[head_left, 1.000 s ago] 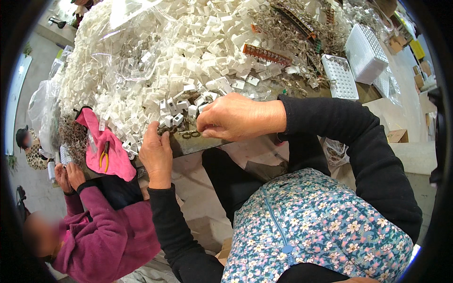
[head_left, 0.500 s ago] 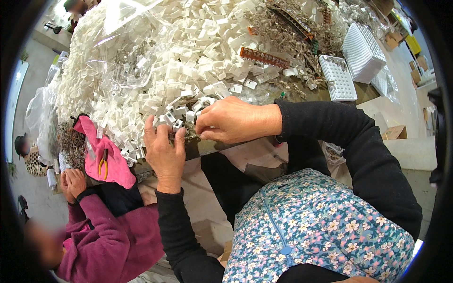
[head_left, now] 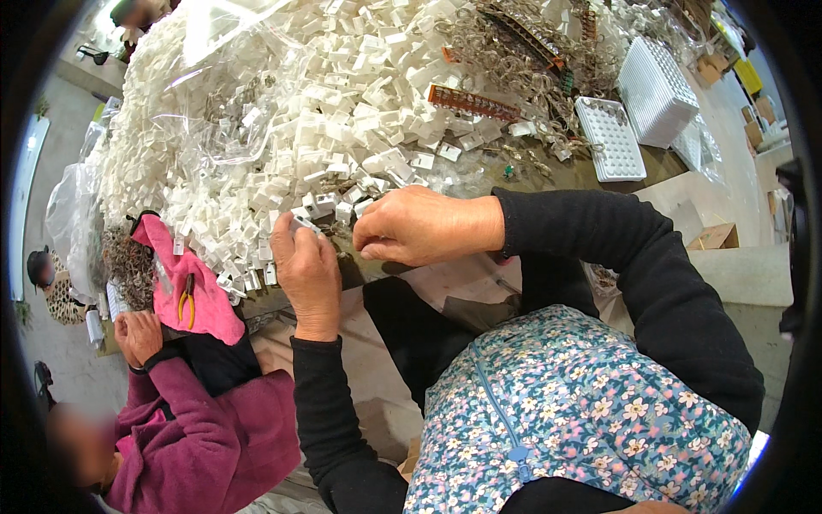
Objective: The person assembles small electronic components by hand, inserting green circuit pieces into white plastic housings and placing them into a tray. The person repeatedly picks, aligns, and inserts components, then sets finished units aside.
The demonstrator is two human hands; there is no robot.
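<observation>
A large heap of small white plastic housings (head_left: 351,111) covers the table in front of me. My left hand (head_left: 308,278) is at the heap's near edge, fingers bent together, with a white plastic housing (head_left: 303,224) at its fingertips. Just to the right, my right hand (head_left: 419,227) is closed, thumb against curled fingers, palm down. Whatever those fingers pinch is hidden or too small to name. A few loose housings and small metal bits lie between the two hands.
Beyond my right arm are tangled metal clips (head_left: 522,51), an orange strip (head_left: 473,102), a white tray with round hollows (head_left: 610,141) and stacked white trays (head_left: 655,86). At left, yellow-handled pliers (head_left: 186,301) lie on a pink cloth (head_left: 210,313); a co-worker in a maroon sleeve (head_left: 188,428) sits close.
My left hand has turned and shifted slightly right, its thumb and fingers drawing closer together. My right hand has moved a little downward. The co-worker's hands have shifted slightly.
</observation>
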